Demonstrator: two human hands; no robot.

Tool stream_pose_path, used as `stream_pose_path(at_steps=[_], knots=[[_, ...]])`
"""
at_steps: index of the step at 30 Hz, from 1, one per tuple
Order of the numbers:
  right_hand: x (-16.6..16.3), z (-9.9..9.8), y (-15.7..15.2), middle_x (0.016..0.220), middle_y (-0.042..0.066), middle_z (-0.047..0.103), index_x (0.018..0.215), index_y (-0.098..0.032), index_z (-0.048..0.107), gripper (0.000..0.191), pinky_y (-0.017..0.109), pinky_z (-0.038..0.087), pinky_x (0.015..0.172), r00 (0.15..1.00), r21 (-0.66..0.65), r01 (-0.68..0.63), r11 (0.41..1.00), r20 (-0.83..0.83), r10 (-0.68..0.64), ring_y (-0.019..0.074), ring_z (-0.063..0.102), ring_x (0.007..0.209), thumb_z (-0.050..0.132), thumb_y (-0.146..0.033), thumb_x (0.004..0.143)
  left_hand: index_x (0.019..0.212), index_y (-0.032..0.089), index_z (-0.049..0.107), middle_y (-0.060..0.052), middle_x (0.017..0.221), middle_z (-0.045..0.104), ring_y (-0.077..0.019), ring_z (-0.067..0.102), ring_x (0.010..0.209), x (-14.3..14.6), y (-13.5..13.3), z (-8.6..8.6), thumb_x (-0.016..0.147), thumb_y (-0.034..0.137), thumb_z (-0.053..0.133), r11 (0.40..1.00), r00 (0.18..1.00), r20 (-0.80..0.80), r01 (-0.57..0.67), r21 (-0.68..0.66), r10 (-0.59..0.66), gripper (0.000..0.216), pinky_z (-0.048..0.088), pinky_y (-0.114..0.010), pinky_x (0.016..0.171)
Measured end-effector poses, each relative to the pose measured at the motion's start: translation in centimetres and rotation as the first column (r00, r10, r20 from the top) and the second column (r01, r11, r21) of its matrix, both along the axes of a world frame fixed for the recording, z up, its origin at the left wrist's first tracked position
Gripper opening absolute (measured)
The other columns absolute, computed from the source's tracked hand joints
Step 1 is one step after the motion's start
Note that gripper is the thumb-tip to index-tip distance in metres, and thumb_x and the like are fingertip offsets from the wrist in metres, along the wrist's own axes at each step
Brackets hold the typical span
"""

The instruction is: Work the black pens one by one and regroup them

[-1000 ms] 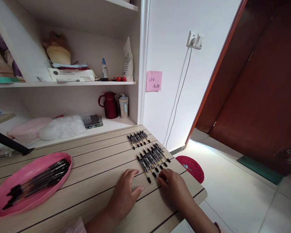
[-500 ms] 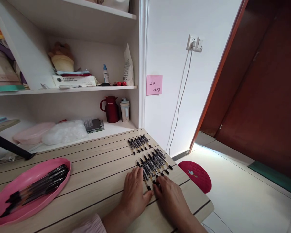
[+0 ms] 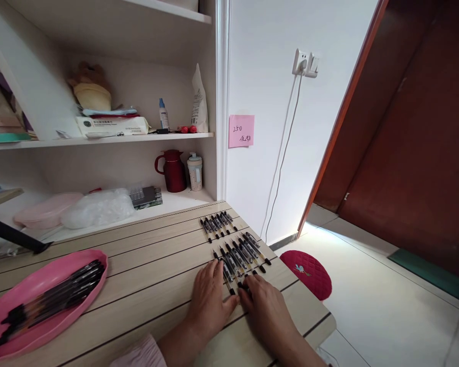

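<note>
On the wood-look table, a near row of black gel pens lies side by side, slanting, tips toward the shelf. My left hand rests flat along the row's left side, fingers extended against the outermost pen and thumb spread by its lower end. At the near ends of the pens lies my right hand, its bent fingers touching the black ends, not wrapped around any pen; its fingertips are partly hidden. A second row of similar pens lies farther back. More pens are piled in a pink oval tray at left.
Behind the table, a white shelf holds a red jug, a cup and a bubble-wrap bundle. A red round stool stands beyond the table's right edge. A cord hangs from the wall socket.
The view has shifted slightly, so everything sits a little further left. Both hands stay against the near row of pens, with hardly any movement.
</note>
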State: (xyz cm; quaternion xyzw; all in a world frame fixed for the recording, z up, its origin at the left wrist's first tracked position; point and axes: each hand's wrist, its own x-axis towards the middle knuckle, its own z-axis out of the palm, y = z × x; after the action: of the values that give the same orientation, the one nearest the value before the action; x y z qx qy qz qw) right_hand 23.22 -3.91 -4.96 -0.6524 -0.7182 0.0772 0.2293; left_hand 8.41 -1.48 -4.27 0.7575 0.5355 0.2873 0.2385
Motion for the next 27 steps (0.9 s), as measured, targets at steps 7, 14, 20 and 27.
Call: stream_pose_path(at_steps=[7,14,20,27], knots=[[-0.03,0.24,0.17,0.077,0.003,0.061,0.075,-0.019,0.055,0.013,0.024,0.03,0.058,1.0,-0.036,0.006,0.999,0.008,-0.006,0.0147,0.056,0.07,0.044,-0.021,0.083,0.125,0.017,0.044,-0.012,0.136,0.038,-0.0267,0.025,0.127,0.01,0.2,-0.04,0.063,0.03,0.058,1.0,0.999,0.043,0.0,-0.011,0.001,0.065,0.013,-0.036,0.104],[-0.09,0.45,0.22,0.077,0.004,0.061,0.075,-0.018,0.054,0.015,0.024,0.031,0.058,1.0,-0.039,0.017,0.999,-0.004,-0.017,0.0151,0.056,0.07,0.043,-0.021,0.084,0.126,0.014,0.042,-0.012,0.135,0.04,-0.0261,0.027,0.127,-0.12,0.57,-0.59,0.066,0.032,0.057,0.999,1.0,-0.013,0.007,0.042,-0.006,0.064,0.014,-0.035,0.104],[-0.15,0.62,0.06,0.078,0.004,0.061,0.075,-0.018,0.054,0.014,0.024,0.031,0.058,1.0,-0.046,0.019,0.999,-0.01,-0.019,0.0151,0.056,0.071,0.043,-0.022,0.083,0.126,0.012,0.042,-0.014,0.134,0.04,-0.0264,0.028,0.126,-0.12,0.48,-0.48,0.068,0.032,0.055,0.998,1.0,-0.026,0.014,0.065,-0.012,0.063,0.016,-0.036,0.104],[0.47,0.3,-0.08,0.075,0.003,0.06,0.073,-0.019,0.054,0.015,0.024,0.03,0.057,0.998,-0.014,0.04,0.999,-0.037,-0.041,0.0144,0.055,0.068,0.043,-0.024,0.083,0.126,0.016,0.043,-0.011,0.135,0.04,-0.0263,0.029,0.126,-0.08,0.37,-0.31,0.066,0.033,0.057,0.999,1.0,0.009,-0.006,0.043,0.006,0.064,0.017,-0.036,0.104]])
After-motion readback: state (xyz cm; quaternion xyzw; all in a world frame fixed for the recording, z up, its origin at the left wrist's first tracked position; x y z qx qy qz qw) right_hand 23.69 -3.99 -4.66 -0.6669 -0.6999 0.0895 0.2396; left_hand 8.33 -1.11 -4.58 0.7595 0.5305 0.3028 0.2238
